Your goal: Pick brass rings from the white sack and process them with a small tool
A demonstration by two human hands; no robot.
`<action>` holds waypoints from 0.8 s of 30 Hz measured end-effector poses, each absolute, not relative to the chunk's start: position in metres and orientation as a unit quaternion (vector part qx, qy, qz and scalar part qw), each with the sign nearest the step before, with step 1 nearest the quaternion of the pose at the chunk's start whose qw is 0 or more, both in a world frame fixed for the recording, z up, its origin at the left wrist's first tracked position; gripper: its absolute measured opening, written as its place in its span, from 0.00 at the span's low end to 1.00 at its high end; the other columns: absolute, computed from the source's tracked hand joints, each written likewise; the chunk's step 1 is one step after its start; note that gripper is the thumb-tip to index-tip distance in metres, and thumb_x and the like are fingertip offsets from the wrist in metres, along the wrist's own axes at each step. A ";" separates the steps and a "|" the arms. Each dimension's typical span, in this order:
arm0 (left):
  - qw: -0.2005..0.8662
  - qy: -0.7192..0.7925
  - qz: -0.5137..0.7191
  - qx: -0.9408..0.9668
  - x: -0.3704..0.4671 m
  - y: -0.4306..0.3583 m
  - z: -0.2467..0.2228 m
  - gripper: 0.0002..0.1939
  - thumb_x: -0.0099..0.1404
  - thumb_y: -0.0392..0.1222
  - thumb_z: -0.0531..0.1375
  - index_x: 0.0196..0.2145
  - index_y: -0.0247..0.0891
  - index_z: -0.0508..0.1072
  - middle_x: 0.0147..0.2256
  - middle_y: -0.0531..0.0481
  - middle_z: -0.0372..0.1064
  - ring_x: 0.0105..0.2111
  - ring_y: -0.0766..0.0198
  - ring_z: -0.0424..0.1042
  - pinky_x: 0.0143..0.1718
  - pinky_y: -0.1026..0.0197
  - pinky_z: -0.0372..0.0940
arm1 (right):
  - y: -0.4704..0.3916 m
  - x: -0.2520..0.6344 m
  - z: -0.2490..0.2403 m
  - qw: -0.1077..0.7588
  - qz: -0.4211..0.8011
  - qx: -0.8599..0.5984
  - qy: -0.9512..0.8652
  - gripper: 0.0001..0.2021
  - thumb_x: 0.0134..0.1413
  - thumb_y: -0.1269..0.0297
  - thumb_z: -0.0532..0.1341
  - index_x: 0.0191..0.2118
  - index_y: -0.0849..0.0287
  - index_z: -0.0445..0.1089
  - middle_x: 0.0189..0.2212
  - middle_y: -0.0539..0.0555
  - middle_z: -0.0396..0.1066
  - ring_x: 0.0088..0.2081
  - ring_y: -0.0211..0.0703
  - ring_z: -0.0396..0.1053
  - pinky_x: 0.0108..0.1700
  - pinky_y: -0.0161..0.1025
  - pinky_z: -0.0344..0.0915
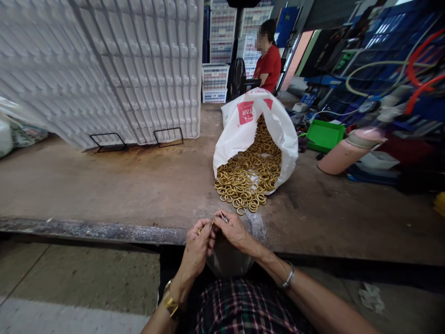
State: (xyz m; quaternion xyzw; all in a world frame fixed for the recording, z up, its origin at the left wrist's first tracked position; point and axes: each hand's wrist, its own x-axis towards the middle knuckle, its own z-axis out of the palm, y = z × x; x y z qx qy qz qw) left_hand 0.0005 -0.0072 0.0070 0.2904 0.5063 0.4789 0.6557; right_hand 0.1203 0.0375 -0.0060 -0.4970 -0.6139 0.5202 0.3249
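Just over the table's front edge, my left hand (196, 246) is closed, its fingers pinching a brass ring (200, 230). My right hand (237, 231) is closed right beside it, fingertips meeting those of the left. A small pointed metal tool (225, 217) sticks out of the right fingers; its kind cannot be made out, and most of it is hidden. Beyond both hands, a heap of brass rings (239, 178) spills from the mouth of a white plastic bag (232, 144) lying on its side. Below the hands is a greyish, partly hidden container (229, 260).
White ribbed plastic trays (146, 69) stand upright on the wooden table (139, 185) against black wire stands (169, 136). To the right are a green bin (325, 135) and a pink bottle (349, 153). A person in red (269, 65) sits behind, near stacked white crates (215, 76).
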 end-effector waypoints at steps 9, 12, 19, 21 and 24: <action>0.678 0.483 0.468 0.296 0.001 -0.008 0.003 0.16 0.56 0.54 0.58 0.32 0.38 0.62 0.21 0.59 0.58 0.15 0.76 0.54 0.13 0.73 0.46 | 0.037 0.121 -0.003 0.316 0.485 -0.487 -0.654 0.11 0.54 0.63 0.50 0.26 0.60 0.64 0.20 0.45 0.62 0.25 0.33 0.60 0.29 0.30 0.55; 0.677 0.480 0.460 0.315 -0.002 -0.008 0.003 0.16 0.56 0.55 0.57 0.31 0.39 0.62 0.21 0.59 0.59 0.15 0.76 0.54 0.12 0.73 0.46 | 0.036 0.121 -0.002 0.303 0.490 -0.485 -0.658 0.11 0.54 0.63 0.49 0.26 0.60 0.64 0.19 0.45 0.62 0.25 0.33 0.59 0.28 0.30 0.55; 0.678 0.466 0.461 0.332 -0.003 -0.008 0.004 0.15 0.58 0.53 0.56 0.28 0.37 0.61 0.21 0.58 0.58 0.15 0.76 0.53 0.12 0.73 0.47 | 0.035 0.121 -0.002 0.305 0.495 -0.489 -0.650 0.14 0.55 0.63 0.48 0.22 0.60 0.61 0.18 0.45 0.60 0.23 0.33 0.58 0.26 0.30 0.54; 0.675 0.467 0.463 0.333 -0.003 -0.009 0.004 0.15 0.58 0.52 0.56 0.28 0.38 0.61 0.21 0.58 0.58 0.15 0.76 0.52 0.12 0.73 0.47 | 0.037 0.121 -0.003 0.311 0.483 -0.491 -0.655 0.14 0.56 0.63 0.48 0.23 0.60 0.62 0.18 0.46 0.60 0.23 0.33 0.59 0.27 0.30 0.54; 0.668 0.475 0.464 0.335 -0.003 -0.009 0.002 0.14 0.58 0.52 0.56 0.29 0.38 0.61 0.21 0.59 0.58 0.15 0.76 0.53 0.12 0.73 0.48 | 0.037 0.123 -0.006 0.307 0.425 -0.498 -0.691 0.13 0.56 0.65 0.46 0.26 0.60 0.64 0.19 0.47 0.62 0.24 0.34 0.60 0.28 0.31 0.54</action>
